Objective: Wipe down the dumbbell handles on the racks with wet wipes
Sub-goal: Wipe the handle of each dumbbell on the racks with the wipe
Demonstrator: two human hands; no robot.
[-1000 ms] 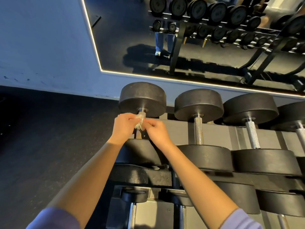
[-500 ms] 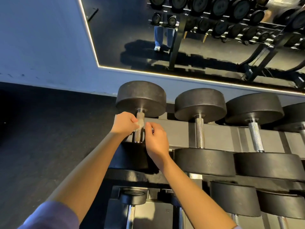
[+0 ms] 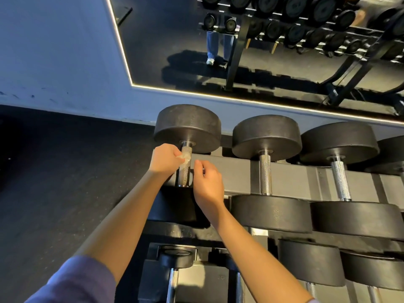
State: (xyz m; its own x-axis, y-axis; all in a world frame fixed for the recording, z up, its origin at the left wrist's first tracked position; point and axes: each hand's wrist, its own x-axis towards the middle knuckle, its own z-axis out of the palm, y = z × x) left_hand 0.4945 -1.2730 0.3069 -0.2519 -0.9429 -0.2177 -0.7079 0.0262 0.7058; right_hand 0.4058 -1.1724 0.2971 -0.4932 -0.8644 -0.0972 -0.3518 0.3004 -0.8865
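The leftmost dumbbell on the top rack has a knurled steel handle (image 3: 185, 174) between two black round heads. My left hand (image 3: 164, 159) pinches a small crumpled wet wipe (image 3: 185, 158) and holds it against the upper part of that handle. My right hand (image 3: 207, 182) hovers just right of the handle with its fingers loosely curled, holding nothing and not touching the bar. Two more dumbbell handles (image 3: 265, 174) (image 3: 340, 181) stand to the right on the same rack.
The grey rack rail (image 3: 236, 176) runs behind the handles. A lower tier holds more dumbbells (image 3: 310, 264). A wall mirror (image 3: 262, 51) behind reflects another rack and a person's legs. Dark rubber floor (image 3: 65, 171) lies to the left.
My right hand has let go of the wipe and drawn back to the right of the handle. My left hand keeps the wipe on the bar.
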